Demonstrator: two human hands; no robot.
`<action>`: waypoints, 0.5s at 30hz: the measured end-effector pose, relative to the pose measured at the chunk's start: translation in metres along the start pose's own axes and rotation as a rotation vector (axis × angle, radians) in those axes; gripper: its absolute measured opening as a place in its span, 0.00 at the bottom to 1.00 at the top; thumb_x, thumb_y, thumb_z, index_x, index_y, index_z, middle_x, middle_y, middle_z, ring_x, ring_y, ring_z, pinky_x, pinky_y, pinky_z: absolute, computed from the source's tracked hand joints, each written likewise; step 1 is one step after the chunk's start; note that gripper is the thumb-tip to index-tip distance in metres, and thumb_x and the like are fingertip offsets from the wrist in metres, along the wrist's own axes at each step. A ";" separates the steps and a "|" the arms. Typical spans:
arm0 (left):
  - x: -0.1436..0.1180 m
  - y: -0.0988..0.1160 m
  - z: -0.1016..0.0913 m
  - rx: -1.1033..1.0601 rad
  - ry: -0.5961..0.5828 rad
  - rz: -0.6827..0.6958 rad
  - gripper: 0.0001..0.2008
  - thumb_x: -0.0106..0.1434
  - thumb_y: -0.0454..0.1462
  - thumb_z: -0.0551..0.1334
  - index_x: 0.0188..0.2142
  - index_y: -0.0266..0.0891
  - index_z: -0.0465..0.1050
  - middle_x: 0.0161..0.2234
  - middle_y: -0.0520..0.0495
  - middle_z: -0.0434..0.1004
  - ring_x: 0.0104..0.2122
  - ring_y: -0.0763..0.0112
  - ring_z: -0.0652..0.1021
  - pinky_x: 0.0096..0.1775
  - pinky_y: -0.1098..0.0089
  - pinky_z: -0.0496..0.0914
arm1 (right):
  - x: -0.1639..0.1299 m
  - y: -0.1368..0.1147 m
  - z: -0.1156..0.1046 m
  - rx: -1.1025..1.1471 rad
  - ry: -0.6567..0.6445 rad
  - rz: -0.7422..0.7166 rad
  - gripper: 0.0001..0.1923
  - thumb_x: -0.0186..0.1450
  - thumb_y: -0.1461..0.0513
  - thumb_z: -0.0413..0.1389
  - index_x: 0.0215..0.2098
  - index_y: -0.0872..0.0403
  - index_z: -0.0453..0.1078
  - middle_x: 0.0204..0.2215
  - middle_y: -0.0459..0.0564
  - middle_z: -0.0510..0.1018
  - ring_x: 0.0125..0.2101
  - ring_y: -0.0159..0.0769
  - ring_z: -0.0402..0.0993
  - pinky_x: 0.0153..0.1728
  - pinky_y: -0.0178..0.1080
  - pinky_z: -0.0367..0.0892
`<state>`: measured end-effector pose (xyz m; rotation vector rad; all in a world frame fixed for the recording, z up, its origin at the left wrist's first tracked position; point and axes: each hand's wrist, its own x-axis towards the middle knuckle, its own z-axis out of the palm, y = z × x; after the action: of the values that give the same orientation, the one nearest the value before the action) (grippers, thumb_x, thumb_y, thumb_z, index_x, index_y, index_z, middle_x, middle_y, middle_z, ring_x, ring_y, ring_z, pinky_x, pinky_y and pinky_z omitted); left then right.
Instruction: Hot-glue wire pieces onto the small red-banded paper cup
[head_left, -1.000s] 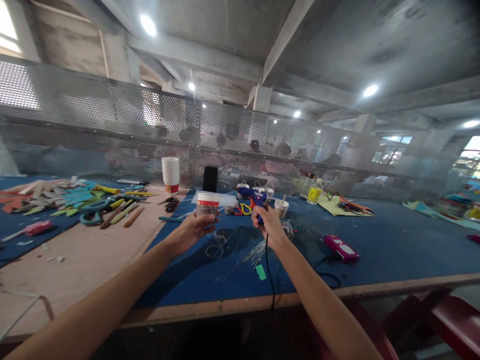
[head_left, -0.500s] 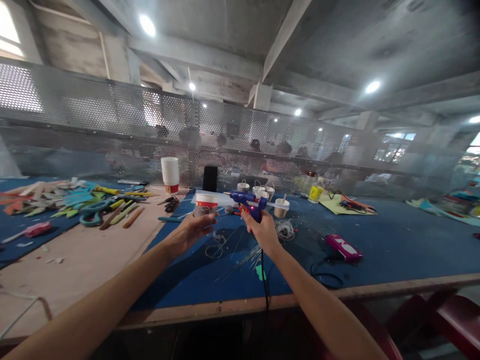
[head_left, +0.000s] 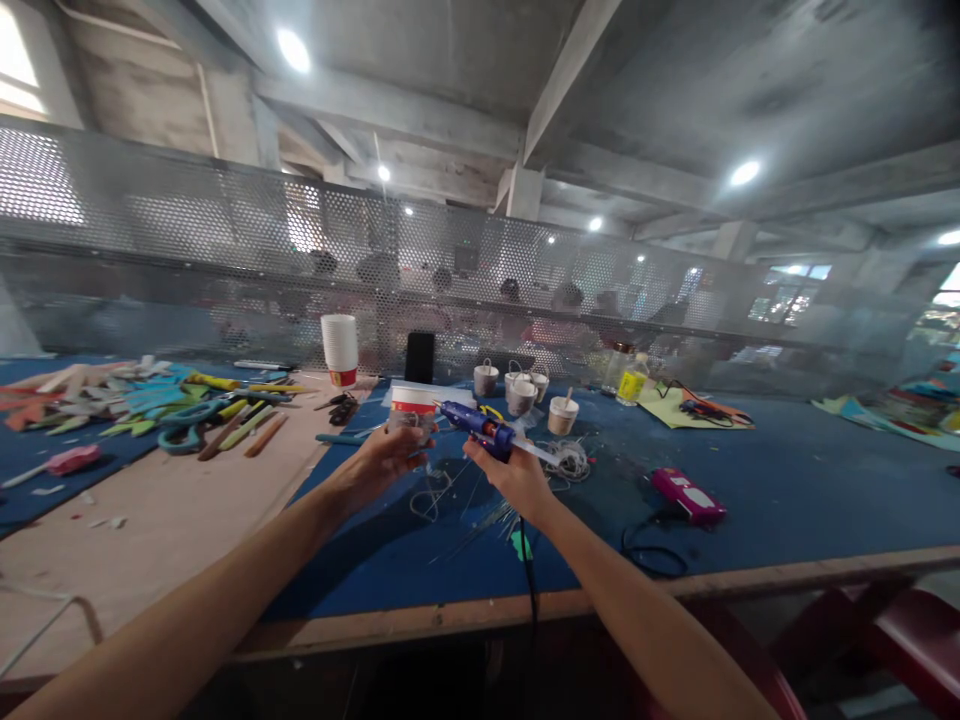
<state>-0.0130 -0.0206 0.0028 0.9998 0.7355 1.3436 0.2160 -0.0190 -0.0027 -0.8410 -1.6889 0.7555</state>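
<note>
My left hand [head_left: 379, 463] holds a white paper cup [head_left: 413, 409] with a red band, lifted a little over the blue table mat [head_left: 787, 480]. My right hand [head_left: 511, 476] grips a blue hot glue gun [head_left: 477, 427]; its nozzle points left at the cup's side, close to it. The gun's black cord [head_left: 529, 570] hangs down over the table's front edge. Thin wire loops and clear sticks [head_left: 480, 505] lie on the mat below both hands.
Behind the hands stand several small cups with handles [head_left: 519, 390], a stack of paper cups [head_left: 340, 349] and a black phone [head_left: 420, 357]. Scissors and coloured foam pieces [head_left: 172, 405] lie left. A pink device [head_left: 684, 495] lies right. A perforated metal screen [head_left: 187, 260] backs the table.
My right hand moved the glue gun left and lower, tilting its nozzle toward the cup. My left hand kept the cup nearly still.
</note>
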 end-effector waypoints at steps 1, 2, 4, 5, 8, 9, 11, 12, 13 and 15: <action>0.000 0.000 0.000 -0.010 -0.007 0.007 0.16 0.51 0.36 0.74 0.40 0.38 0.81 0.39 0.45 0.84 0.38 0.64 0.81 0.40 0.67 0.73 | 0.000 0.001 0.000 -0.009 0.000 -0.015 0.15 0.63 0.48 0.64 0.38 0.50 0.78 0.23 0.46 0.77 0.27 0.39 0.74 0.29 0.38 0.70; 0.001 -0.001 -0.001 -0.017 -0.015 0.011 0.15 0.51 0.36 0.74 0.40 0.38 0.81 0.38 0.45 0.84 0.38 0.63 0.81 0.40 0.66 0.73 | 0.000 0.001 0.001 -0.031 -0.004 -0.044 0.15 0.63 0.48 0.64 0.38 0.50 0.79 0.26 0.47 0.79 0.29 0.40 0.76 0.32 0.39 0.71; 0.001 -0.001 -0.001 -0.026 -0.024 0.012 0.14 0.51 0.36 0.74 0.38 0.39 0.80 0.37 0.45 0.84 0.37 0.62 0.82 0.39 0.66 0.74 | 0.000 0.000 0.002 -0.059 -0.024 -0.103 0.14 0.64 0.49 0.63 0.39 0.49 0.79 0.31 0.48 0.81 0.32 0.42 0.78 0.37 0.42 0.72; 0.002 -0.002 -0.002 -0.027 -0.025 0.011 0.13 0.50 0.36 0.74 0.37 0.39 0.80 0.36 0.46 0.84 0.37 0.61 0.82 0.40 0.65 0.74 | -0.001 -0.001 0.002 -0.068 -0.040 -0.125 0.14 0.64 0.49 0.63 0.40 0.49 0.79 0.32 0.49 0.82 0.33 0.43 0.78 0.38 0.42 0.73; 0.001 -0.001 0.000 -0.021 -0.016 0.013 0.13 0.50 0.37 0.75 0.36 0.40 0.80 0.35 0.46 0.83 0.38 0.60 0.82 0.41 0.64 0.74 | -0.001 -0.006 0.001 -0.117 -0.074 -0.175 0.12 0.65 0.50 0.62 0.39 0.49 0.78 0.32 0.48 0.82 0.33 0.42 0.78 0.38 0.41 0.72; 0.000 0.000 0.001 -0.019 -0.015 0.014 0.13 0.50 0.37 0.75 0.36 0.40 0.80 0.35 0.46 0.83 0.38 0.60 0.81 0.41 0.64 0.74 | -0.002 -0.007 0.000 -0.132 -0.079 -0.188 0.12 0.66 0.50 0.62 0.38 0.49 0.78 0.31 0.48 0.82 0.32 0.42 0.78 0.37 0.41 0.72; -0.002 0.001 0.003 -0.018 -0.014 0.015 0.13 0.49 0.38 0.75 0.34 0.41 0.79 0.35 0.47 0.83 0.38 0.61 0.81 0.41 0.65 0.74 | -0.002 -0.008 -0.001 -0.150 -0.083 -0.205 0.11 0.66 0.51 0.62 0.37 0.49 0.77 0.31 0.47 0.82 0.33 0.41 0.78 0.37 0.39 0.71; -0.003 0.002 0.004 -0.019 -0.014 0.016 0.12 0.49 0.38 0.75 0.33 0.41 0.79 0.34 0.48 0.83 0.38 0.61 0.81 0.41 0.65 0.74 | -0.002 -0.008 -0.002 -0.156 -0.082 -0.209 0.11 0.66 0.51 0.61 0.37 0.49 0.77 0.31 0.47 0.82 0.33 0.41 0.78 0.37 0.39 0.71; -0.004 0.003 0.004 -0.021 -0.017 0.018 0.12 0.49 0.38 0.75 0.32 0.41 0.78 0.34 0.48 0.83 0.38 0.61 0.81 0.41 0.65 0.74 | -0.002 -0.007 -0.002 -0.166 -0.083 -0.213 0.11 0.66 0.51 0.61 0.37 0.49 0.77 0.32 0.47 0.82 0.32 0.41 0.79 0.37 0.39 0.71; -0.005 0.003 0.005 -0.022 -0.023 0.018 0.11 0.49 0.38 0.75 0.31 0.41 0.78 0.34 0.47 0.83 0.39 0.62 0.81 0.41 0.66 0.74 | -0.002 -0.006 -0.002 -0.199 -0.087 -0.225 0.12 0.67 0.50 0.60 0.38 0.49 0.76 0.32 0.47 0.82 0.33 0.41 0.79 0.36 0.38 0.70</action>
<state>-0.0107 -0.0264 0.0073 1.0045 0.6945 1.3516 0.2174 -0.0240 0.0017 -0.7455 -1.9223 0.4823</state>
